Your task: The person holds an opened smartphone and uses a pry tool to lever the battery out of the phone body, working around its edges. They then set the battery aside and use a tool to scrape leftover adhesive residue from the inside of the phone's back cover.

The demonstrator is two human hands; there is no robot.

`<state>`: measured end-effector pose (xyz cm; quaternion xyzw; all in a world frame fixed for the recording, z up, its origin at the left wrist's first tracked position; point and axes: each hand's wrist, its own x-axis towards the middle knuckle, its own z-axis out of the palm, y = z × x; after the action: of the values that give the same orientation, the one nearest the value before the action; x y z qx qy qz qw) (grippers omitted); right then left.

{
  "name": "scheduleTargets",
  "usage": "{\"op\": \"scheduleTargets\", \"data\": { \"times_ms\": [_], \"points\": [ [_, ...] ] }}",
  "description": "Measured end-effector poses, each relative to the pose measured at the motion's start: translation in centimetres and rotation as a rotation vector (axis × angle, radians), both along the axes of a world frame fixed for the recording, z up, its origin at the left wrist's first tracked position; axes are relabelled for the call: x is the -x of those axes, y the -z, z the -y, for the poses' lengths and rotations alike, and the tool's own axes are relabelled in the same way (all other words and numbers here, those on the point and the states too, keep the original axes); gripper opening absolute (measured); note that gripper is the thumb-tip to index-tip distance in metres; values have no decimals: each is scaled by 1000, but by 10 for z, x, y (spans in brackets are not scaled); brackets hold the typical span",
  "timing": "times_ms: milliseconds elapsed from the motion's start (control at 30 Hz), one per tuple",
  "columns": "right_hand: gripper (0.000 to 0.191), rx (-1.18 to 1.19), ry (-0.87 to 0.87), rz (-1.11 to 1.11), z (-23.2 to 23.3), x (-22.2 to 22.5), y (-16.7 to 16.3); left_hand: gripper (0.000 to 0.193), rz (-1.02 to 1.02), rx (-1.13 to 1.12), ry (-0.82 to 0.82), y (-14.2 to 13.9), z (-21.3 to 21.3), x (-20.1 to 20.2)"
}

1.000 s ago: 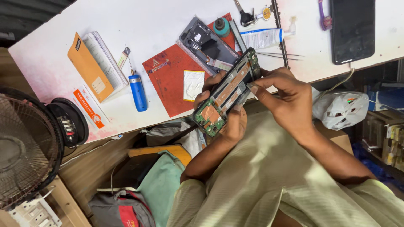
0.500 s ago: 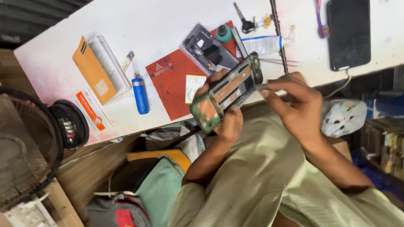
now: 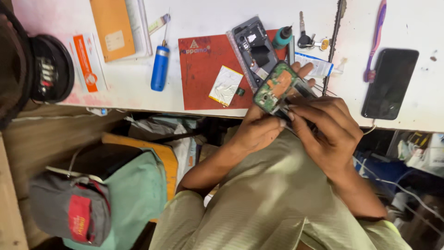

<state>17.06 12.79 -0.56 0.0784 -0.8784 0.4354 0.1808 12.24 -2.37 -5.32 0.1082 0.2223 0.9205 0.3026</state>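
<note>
Left hand (image 3: 259, 132) gripping opened phone (image 3: 277, 88) at frame centre, long axis tilting upper right; right hand (image 3: 326, 129) fingers pinching its lower edge (contact point hidden), above table (image 3: 194, 14).

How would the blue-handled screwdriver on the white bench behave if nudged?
The blue-handled screwdriver has a round, barrel-like handle and lies flat on the smooth white bench, so it would probably roll sideways. Its thin metal shaft looks stiff. It likely feels light, with the weight toward the handle.
</note>
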Motion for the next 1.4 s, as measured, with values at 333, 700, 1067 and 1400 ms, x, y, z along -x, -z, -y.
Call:
{"op": "scheduleTargets", "data": {
  "times_ms": [333, 700, 1067, 1400],
  "points": [
    [22, -73, -12, 8, -9, 2, -2, 84, 32, -66, 17, 7, -16, -2],
    [17, -83, -16, 21, -11, -1, -4, 83, -95, 19, -11, 14, -25, -2],
    [18, -22, 125, 138, -2, -16, -1, 84, -98, 6, -25, 16, -14, 3],
    [16, -5, 154, 156, -1, -25, -2, 78, -123, -2, -8, 16, -15, 6]
  ]
}}
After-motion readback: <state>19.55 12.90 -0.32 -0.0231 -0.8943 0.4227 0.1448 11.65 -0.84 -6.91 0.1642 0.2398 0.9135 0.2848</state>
